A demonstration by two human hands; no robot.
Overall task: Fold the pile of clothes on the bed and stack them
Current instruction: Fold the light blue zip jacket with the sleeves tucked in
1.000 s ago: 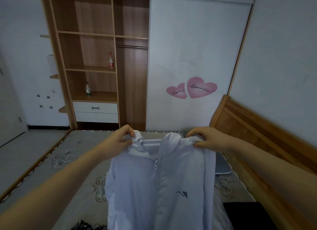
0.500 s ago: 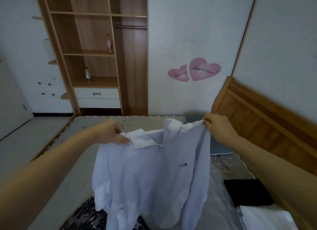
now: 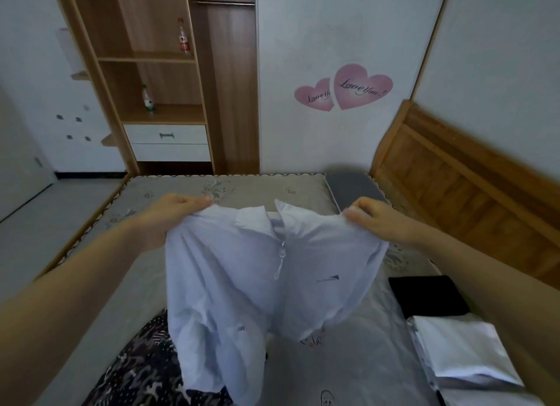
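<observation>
Jacket (image 3: 257, 272) hangs in the air between my hands, over the middle of the bed (image 3: 357, 363), its front toward me and the zip partly down. My left hand (image 3: 169, 214) pinches the cloth at one shoulder; my right hand (image 3: 372, 220) has its fingers curled round the other shoulder. The hem and a sleeve droop toward the patterned dark garment (image 3: 142, 372) lying below on my left.

I judge this to be the spreading step: the jacket is held up by the shoulders but not yet laid flat or folded. Next I need to lower it onto bare mattress, probably front down, smooth it, then bring sleeves and sides in. It should land free of the patterned piece, so the two don't tangle.

By the headboard side, on my right, a folded black garment (image 3: 427, 296) and a folded white garment (image 3: 463, 354) lie touching; these look like finished work, so the task seems partway along.

Hard to tell: the jacket's back and the sleeves, bunched behind the front panels. The patterned garment is cut off at the bottom edge, and I cannot say how many pieces lie there.
</observation>
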